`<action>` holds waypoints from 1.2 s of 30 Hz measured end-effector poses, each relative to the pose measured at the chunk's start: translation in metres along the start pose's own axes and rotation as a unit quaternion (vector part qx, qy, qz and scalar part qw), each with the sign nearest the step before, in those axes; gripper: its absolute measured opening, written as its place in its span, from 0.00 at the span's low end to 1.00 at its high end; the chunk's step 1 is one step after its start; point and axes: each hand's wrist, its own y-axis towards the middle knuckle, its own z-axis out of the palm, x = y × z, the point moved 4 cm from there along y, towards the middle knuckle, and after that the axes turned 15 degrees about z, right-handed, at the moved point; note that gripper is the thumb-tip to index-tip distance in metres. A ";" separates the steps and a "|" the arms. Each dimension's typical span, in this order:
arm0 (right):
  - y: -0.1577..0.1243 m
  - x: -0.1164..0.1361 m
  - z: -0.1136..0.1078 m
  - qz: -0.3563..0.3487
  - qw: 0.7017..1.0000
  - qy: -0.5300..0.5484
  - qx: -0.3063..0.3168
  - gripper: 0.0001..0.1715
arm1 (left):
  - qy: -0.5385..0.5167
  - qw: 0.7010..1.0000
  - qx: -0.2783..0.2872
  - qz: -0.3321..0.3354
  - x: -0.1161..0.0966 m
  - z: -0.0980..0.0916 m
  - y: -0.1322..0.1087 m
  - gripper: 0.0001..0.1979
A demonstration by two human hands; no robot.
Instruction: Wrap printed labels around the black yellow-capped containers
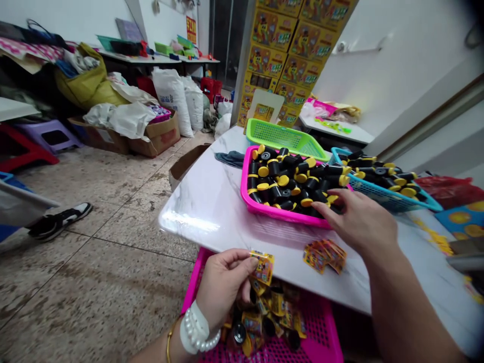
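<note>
My left hand [223, 283] pinches a small yellow printed packet [263, 267] at the near edge of a white marble table [212, 201]. My right hand [357, 219] reaches into a pink basket [264, 207] full of black tubes with yellow caps [289, 181], its fingers curled among them; whether they hold one is hidden. A small pile of the same printed packets [325, 256] lies on the table just below my right hand. Below the table edge, a second pink basket [313, 333] holds several wrapped pieces.
A green basket [282, 136] and a blue basket [381, 194] of more black tubes stand behind the pink one. Stacked yellow cartons [291, 55] rise at the back. Boxes, sacks and stools crowd the floor at left; a shoe [60, 219] shows there.
</note>
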 end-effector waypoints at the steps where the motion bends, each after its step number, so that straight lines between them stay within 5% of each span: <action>1: 0.014 -0.006 0.013 -0.011 0.998 -0.032 0.051 0.27 | -0.013 1.000 0.003 -0.012 -0.001 0.002 0.001 0.19; 5: 0.028 -0.008 0.026 0.003 0.995 0.015 0.100 0.22 | -0.063 0.997 0.001 -0.034 -0.009 0.005 0.009 0.19; 7: 0.009 0.003 0.007 -0.012 0.988 0.116 0.100 0.22 | -0.075 0.996 -0.009 -0.035 -0.011 0.002 0.012 0.19; 10: -0.036 0.022 -0.026 -0.059 0.948 0.250 0.187 0.25 | -0.088 0.995 -0.023 -0.044 -0.009 -0.002 0.012 0.19; 13: -0.074 0.030 -0.047 0.006 0.930 0.308 0.202 0.25 | -0.097 0.994 -0.025 -0.051 -0.001 0.002 0.010 0.19; 16: -0.100 0.039 -0.042 0.069 0.870 0.405 0.271 0.28 | -0.100 0.993 -0.020 -0.062 0.006 0.009 0.009 0.19; 19: -0.112 0.046 -0.027 0.098 0.810 0.460 0.349 0.18 | -0.121 0.990 -0.009 -0.077 0.009 0.015 0.008 0.19; 22: -0.112 0.046 -0.021 0.084 0.828 0.432 0.348 0.12 | -0.163 0.983 -0.004 -0.089 0.011 0.016 0.009 0.20; 30: -0.110 0.056 -0.029 -0.033 0.889 0.336 0.309 0.16 | -0.177 0.979 -0.003 -0.097 0.015 0.017 0.009 0.20; 36: -0.115 0.063 -0.028 -0.096 0.864 0.380 0.315 0.27 | -0.129 0.989 0.005 -0.074 0.012 0.014 0.000 0.20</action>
